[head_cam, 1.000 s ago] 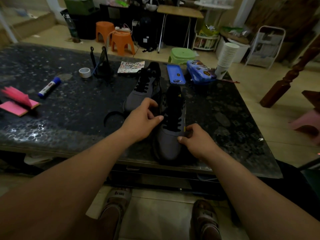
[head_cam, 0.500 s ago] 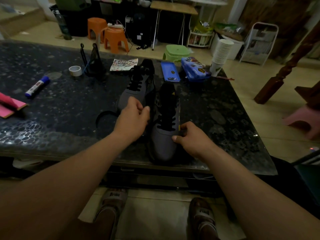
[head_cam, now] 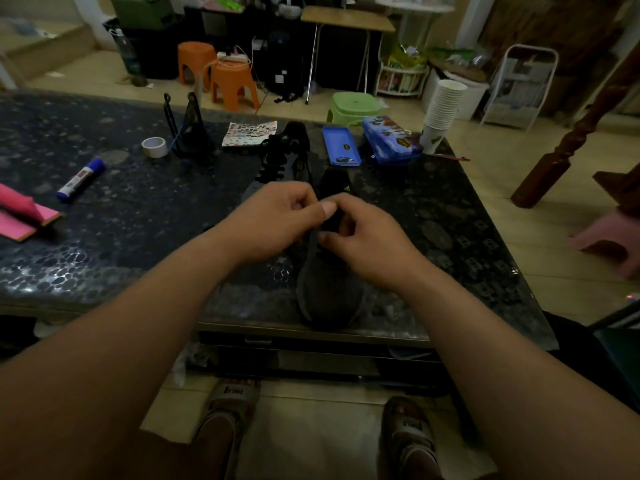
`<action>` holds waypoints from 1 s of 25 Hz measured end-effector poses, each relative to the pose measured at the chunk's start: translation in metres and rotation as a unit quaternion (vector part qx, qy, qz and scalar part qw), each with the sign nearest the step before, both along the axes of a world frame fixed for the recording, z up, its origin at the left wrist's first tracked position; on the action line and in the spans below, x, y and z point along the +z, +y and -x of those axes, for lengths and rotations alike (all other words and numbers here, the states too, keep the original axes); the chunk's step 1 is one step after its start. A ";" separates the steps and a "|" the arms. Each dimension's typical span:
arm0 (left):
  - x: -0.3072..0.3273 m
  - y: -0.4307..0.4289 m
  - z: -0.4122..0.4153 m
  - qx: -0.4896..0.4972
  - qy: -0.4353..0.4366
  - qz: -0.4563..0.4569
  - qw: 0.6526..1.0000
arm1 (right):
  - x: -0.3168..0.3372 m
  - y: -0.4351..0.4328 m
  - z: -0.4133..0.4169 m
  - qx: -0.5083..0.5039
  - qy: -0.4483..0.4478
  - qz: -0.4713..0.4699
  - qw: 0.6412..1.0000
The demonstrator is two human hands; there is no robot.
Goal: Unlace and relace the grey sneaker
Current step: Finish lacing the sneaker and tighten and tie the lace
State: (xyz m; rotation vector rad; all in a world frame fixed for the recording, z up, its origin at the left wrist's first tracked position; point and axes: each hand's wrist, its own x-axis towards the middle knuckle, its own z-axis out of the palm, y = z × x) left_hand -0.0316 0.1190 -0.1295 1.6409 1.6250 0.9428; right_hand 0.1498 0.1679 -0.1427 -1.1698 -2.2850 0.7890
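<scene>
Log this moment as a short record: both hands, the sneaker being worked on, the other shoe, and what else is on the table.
left hand: fingers curled over the laces, apparently pinching them
right hand: curled at the same spot, thumb and fingers on the laces
grey sneaker: flat on the table, toe toward the person, near the front edge
second sneaker: behind it, laced
also on table: marker, tape roll, blue pencil case, paper cups

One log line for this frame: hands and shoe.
grey sneaker: on table, toe toward person | left hand: pinches black laces | right hand: pinches black laces | second sneaker: behind, laced
</scene>
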 end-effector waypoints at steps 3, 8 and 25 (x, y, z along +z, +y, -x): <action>0.007 -0.001 -0.003 0.026 0.092 -0.071 0.993 | 0.009 0.006 0.011 -0.012 0.030 0.018 0.999; -0.002 -0.005 -0.016 0.180 0.071 -0.240 0.951 | 0.034 0.016 -0.003 -0.146 0.255 0.146 0.945; -0.032 -0.013 0.042 0.085 0.231 0.129 0.961 | -0.003 0.042 -0.048 -0.301 0.368 0.349 0.807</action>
